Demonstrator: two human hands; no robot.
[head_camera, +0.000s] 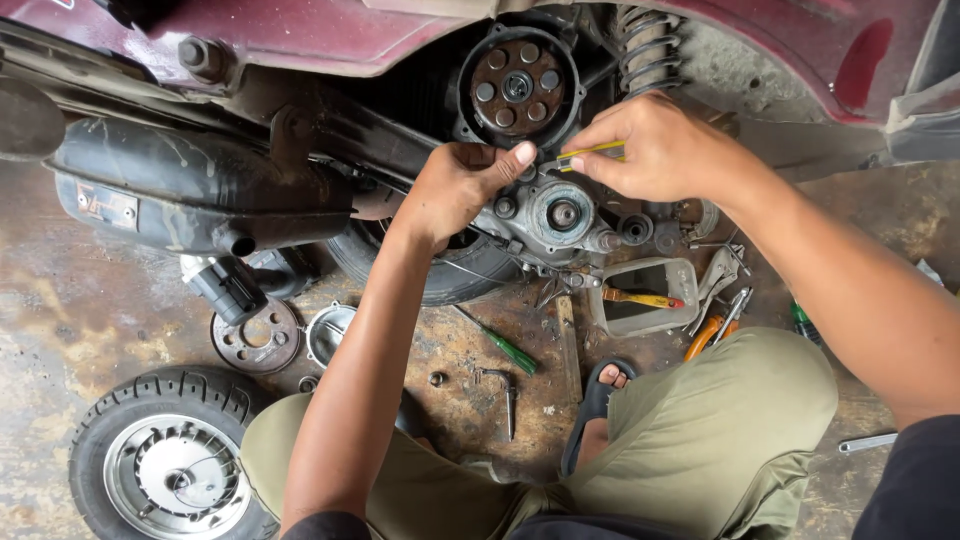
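Pinching a yellow tool (590, 153), right hand (655, 150) hides its tip — left hand (460, 185) curled, contents unclear.

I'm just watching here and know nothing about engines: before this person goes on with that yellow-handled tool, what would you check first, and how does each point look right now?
1. Yellow-handled tool gripped: ok, pinched in the right hand.
2. Left hand steadying the work: ok, it rests on the engine housing with the thumb near the tool tip.
3. Tool tip seated on its part: cannot tell, the fingers hide it.
4. Thumb out of the tip's path: not ok, it lies right beside it.
5. Spare tools within reach: ok, the green screwdriver and the tray lie on the floor by the knees.
6. Removed wheel out of the way: ok, it lies off to the left.
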